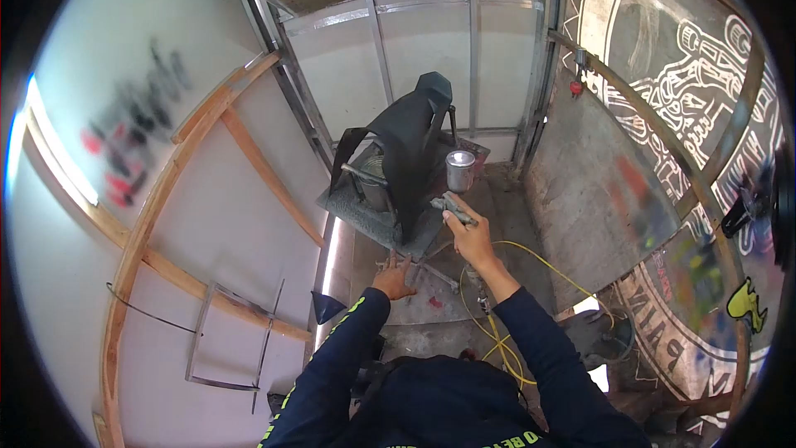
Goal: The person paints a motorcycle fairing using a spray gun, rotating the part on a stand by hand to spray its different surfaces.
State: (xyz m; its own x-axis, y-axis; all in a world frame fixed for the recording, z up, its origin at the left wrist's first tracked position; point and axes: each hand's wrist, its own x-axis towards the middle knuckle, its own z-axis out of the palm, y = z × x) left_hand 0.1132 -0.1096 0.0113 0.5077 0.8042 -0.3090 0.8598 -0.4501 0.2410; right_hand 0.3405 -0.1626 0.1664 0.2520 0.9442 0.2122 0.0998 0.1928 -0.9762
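My right hand [473, 239] is wrapped around the grip of a spray gun [453, 204], whose silver paint cup [459, 172] stands up at the far end. Left of the gun, a matte black fairing-like panel [405, 133] rests on a square speckled board [365, 214], propped over a round can-like object [373, 182]. My left hand [393, 279] is at the board's near edge with its fingers spread, holding nothing. Whether its fingertips touch the board I cannot tell. A yellow air hose [497, 340] runs below my right hand.
White panels with wooden beams [166, 191] close off the left side. A thin metal frame [228, 336] leans there, and a dark cone [328, 307] is near my left forearm. At right are a painted board [688, 91], a rail [655, 116] and a hanging red-tipped item [578, 75].
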